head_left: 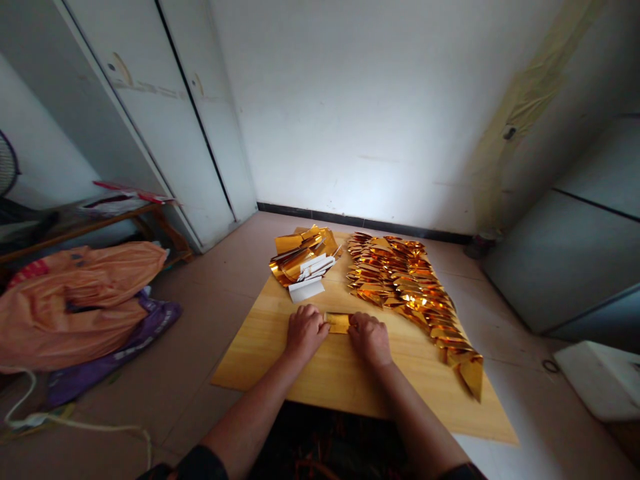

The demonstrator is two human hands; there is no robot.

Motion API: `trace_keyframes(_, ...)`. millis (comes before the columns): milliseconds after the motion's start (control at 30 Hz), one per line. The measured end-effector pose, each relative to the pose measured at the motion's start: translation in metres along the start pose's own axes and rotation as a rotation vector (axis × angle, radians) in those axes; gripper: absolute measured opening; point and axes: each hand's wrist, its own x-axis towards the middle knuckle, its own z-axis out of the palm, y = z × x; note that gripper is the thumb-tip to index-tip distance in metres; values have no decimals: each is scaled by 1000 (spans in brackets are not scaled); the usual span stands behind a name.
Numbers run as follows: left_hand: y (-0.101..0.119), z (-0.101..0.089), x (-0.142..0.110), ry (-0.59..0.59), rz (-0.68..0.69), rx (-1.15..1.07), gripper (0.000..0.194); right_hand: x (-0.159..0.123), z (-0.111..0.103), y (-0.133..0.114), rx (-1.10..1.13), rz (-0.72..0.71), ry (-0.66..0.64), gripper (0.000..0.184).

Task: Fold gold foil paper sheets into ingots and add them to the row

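Observation:
Between my two hands is a small strip of gold foil paper (338, 323), lying level just over the wooden board. My left hand (305, 329) pinches its left end and my right hand (371, 339) pinches its right end; the fingertips partly hide both ends. Just beyond my left hand lies a loose pile of gold foil sheets (290, 263), with several white-backed paper pieces (317, 268) on its near side. Rows of folded gold foil pieces (405, 280), overlapping one another, spread along the right side of the board.
The wooden board (270, 353) reaches close to my lap. On the left are an orange cloth-like bag (85, 300), a purple bag (115, 350) and a pale cord (85, 423) on the floor. A white box (597, 380) stands at right, below a grey cabinet (575, 253).

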Motion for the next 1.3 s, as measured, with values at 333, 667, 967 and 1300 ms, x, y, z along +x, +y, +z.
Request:
trace_keyframes(333, 6, -5, -3, 25, -27, 46, 8, -7, -4, -4, -100, -106, 76, 11)
trace_keyframes(667, 8, 4, -2, -65, 283, 71, 18, -1, 3, -3, 15, -88, -39, 18)
trace_keyframes(967, 2, -9, -27, -32, 337, 68, 22, -6, -3, -28, -68, 113, -36, 24)
trace_keyframes(1300, 2, -12, -31, -30, 305, 44, 23, -1, -9, -28, 32, 235, -122, 11)
